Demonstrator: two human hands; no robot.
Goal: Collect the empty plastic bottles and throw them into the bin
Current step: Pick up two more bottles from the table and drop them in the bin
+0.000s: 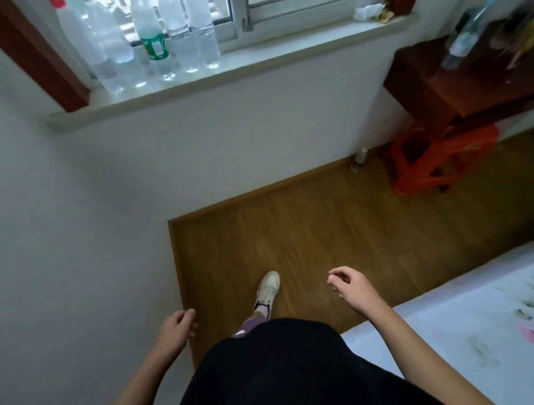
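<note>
A row of clear plastic bottles (185, 43) stands upright on the pale window sill (260, 66) at the far wall, crowded toward its left end beside a dark red-brown frame (43, 57); one of them wears a green label (156, 47) and one at the far left shows a red cap (57, 3). The person stands well back from the sill on the wooden floor (318, 225), one foot forward in a white shoe (268, 286), dressed in something black. Both hands hang low and well apart from the bottles, holding nothing. The left hand (176, 329) is near the white wall, fingers loosely curled inward, neither spread nor clenched. The right hand (351, 286) is raised a little higher over the floor, its fingers bent and slightly parted, thumb near the fingertips but gripping nothing. To the right a bed with a light patterned sheet (462, 318) fills the corner of the view. Farther off, a red plastic stool (433, 162) sits under a dark wooden desk (462, 86), where another clear bottle (465, 37) stands, blurred. No bin is visible.
</note>
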